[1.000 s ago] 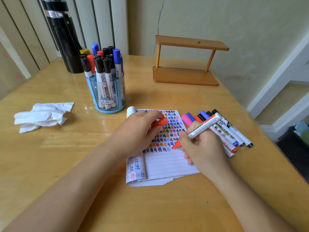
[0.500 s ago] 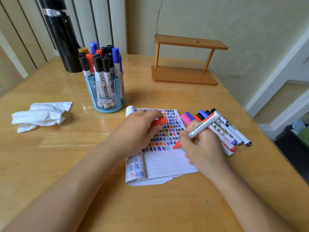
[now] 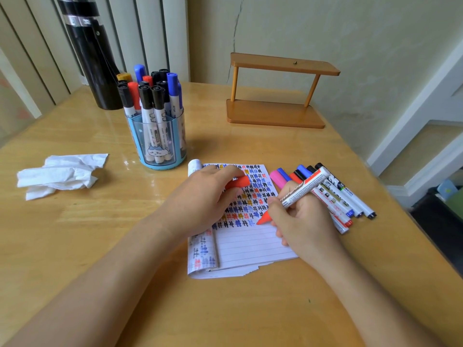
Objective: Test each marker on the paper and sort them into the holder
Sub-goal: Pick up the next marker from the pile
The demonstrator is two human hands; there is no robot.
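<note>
head view, single entry.

right hand: fingers curled round the uncapped red marker in a writing grip. the barrel slants up and to the right, and the red tip is down at the lined paper, just past the last hash mark in the lowest row of marks.

left hand: rests palm down on the paper's left half, with fingers curled over a red cap whose end sticks out past the fingertips.

paper: a small pad lying on the table in front of the person. its top half is filled with rows of black, blue, red and orange marks, and its left edge is rolled under.

loose markers: a fanned row lying flat just right of the paper, partly behind the right hand. caps are pink, blue, red and black.

holder: a blue translucent cup standing upright beyond the paper's upper left corner. it is packed with upright capped markers in black, red, blue and one orange.

crumpled tissue: far left of the table, well apart from the paper.

wooden stand: at the back right of the table, against the wall.

black cylinder: standing behind the holder.
</note>
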